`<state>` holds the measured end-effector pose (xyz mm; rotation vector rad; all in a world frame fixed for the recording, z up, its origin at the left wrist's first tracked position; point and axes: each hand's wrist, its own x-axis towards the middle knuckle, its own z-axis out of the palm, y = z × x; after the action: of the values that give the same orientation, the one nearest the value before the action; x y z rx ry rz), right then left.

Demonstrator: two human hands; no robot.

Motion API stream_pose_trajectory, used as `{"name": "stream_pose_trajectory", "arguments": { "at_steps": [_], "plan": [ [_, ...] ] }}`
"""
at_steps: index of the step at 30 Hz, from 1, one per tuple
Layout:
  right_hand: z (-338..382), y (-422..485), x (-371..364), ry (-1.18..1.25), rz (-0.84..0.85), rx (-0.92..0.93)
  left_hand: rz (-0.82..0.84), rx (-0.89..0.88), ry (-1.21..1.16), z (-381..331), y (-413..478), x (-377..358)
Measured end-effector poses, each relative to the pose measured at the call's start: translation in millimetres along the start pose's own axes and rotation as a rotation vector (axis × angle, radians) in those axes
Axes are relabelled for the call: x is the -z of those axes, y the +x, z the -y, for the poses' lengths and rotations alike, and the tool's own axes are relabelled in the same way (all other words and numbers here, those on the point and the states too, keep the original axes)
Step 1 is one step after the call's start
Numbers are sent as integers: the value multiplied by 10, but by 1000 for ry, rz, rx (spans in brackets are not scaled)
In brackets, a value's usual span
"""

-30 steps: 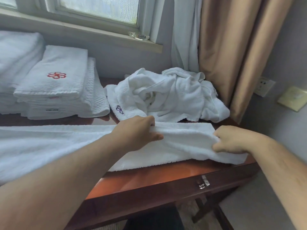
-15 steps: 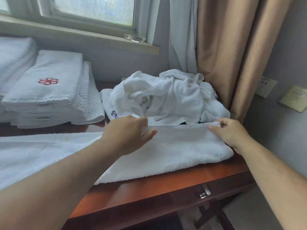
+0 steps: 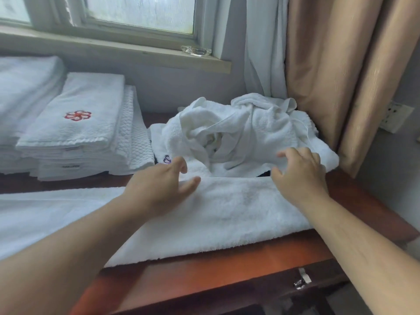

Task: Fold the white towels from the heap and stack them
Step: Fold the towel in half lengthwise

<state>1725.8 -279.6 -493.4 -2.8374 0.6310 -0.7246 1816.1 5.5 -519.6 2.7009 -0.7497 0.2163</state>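
Observation:
A long white towel point(image 3: 229, 210) lies folded lengthwise across the wooden table point(image 3: 227, 264), its far edge now doubled back. My left hand point(image 3: 161, 185) hovers over the towel's far edge with loose fingers holding nothing. My right hand point(image 3: 297, 173) hangs above the towel's right end, fingers spread and free. Behind both hands sits the crumpled heap of white towels point(image 3: 245, 137). At the back left stands a stack of folded towels point(image 3: 84, 133), the top one bearing a red emblem.
More folded white linen point(image 3: 25, 94) lies at the far left. A window sill point(image 3: 136, 51) with a glass dish point(image 3: 196, 51) runs behind. White and tan curtains point(image 3: 329, 64) hang at the right. A drawer handle point(image 3: 302, 280) juts from the table's front.
Both hands carried the towel's near edge away from me over to its far edge, then let go. They now hover with fingers free above the fold.

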Motion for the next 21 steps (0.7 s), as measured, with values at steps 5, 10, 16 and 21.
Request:
{"name": "stream_pose_trajectory", "arguments": {
  "at_steps": [5,10,16,21],
  "plan": [
    [985,-479,-215,425,114,304,224,88,-174,654,-302,399],
    [1677,-773,-390,519,201,542,289,144,-73,1188,-630,691],
    [2014,-964,-542,430,260,652,-40,135,53,1518,-742,683],
    [2031,-1027,-544,377,281,660,-159,45,202,1608,-699,598]
  ]
}}
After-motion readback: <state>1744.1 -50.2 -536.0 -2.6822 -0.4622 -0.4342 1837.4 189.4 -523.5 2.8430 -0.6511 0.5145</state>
